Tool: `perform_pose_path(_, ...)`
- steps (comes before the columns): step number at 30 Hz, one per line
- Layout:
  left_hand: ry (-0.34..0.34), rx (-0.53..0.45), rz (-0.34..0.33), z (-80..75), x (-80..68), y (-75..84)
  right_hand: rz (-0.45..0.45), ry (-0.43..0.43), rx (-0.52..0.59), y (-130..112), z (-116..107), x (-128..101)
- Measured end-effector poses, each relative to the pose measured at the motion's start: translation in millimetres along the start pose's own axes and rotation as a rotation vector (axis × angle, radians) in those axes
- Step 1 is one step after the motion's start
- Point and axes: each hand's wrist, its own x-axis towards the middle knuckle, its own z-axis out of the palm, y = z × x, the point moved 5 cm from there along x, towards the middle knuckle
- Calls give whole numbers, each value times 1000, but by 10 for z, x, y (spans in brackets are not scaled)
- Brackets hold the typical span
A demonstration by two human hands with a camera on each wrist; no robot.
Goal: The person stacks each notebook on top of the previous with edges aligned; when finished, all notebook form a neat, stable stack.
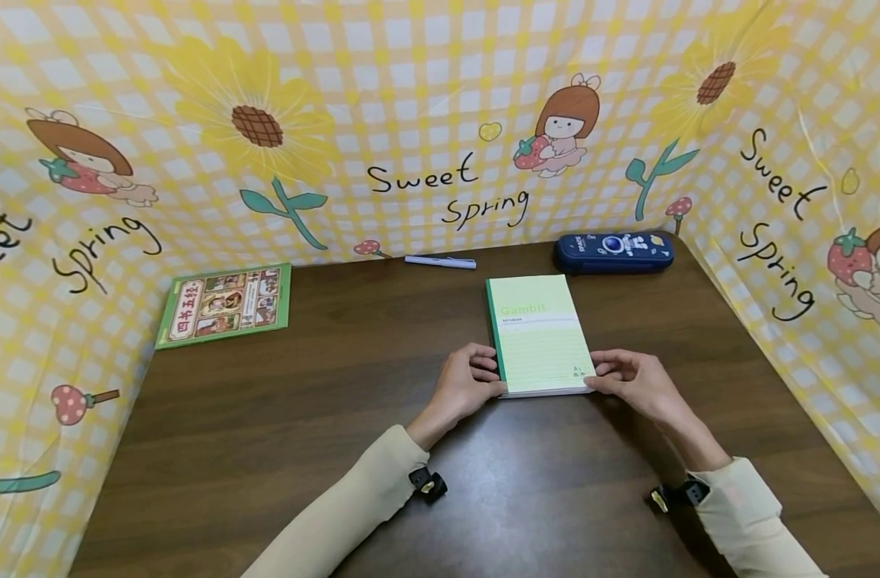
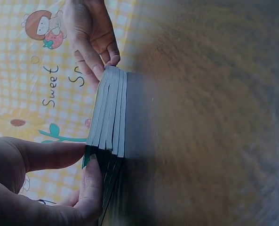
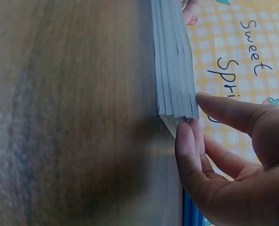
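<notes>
Behind notebook (image 1: 539, 333) pinched in both grips, pen (image 1: 440, 262), pencil case (image 1: 613, 252), book (image 1: 226, 304) left.

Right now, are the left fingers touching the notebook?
Touching. The left wrist view shows the left hand's fingers pressed against the near corner of the notebook; the head view agrees.

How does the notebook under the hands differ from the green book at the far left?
The notebook is pale green, plain and lined; the green book has a picture-filled cover. The notebook lies mid-table, left hand and right hand at its near corners; the book lies untouched. Both lie flat, closed.
</notes>
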Motion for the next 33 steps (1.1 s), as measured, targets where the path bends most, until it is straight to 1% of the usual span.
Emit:
perform_pose_path(11, 1, 5, 7, 15, 7, -13, -20, 9, -46, -25, 13, -11)
perform_pose_path(14, -8, 5, 6, 20, 18, -16, -23, 4, -42, -34, 8, -18)
perform_pose_path(18, -43, 11, -28, -2, 33, -30, -47, -27, -45, -38, 7, -45)
perform_pose_path(21, -85, 31, -57, -64, 33, -35, -67, -57, -58, -52, 12, -73)
perform_pose_path(23, -117, 63, -56, -115, 25, -39, -73, -64, -66, -67, 15, -97)
perform_pose_path(25, -155, 116, -28, -157, 6, -45, -81, -66, -93, -85, 19, -128)
perform_pose_path(27, -188, 180, 17, -195, -20, -53, -105, -60, -137, -113, 23, -159)
perform_pose_path(30, -229, 264, 96, -251, -77, -53, -166, -24, -253, -173, 23, -209)
perform_pose_path(33, -246, 331, 167, -314, -139, -32, -243, 24, -361, -255, 23, -247)
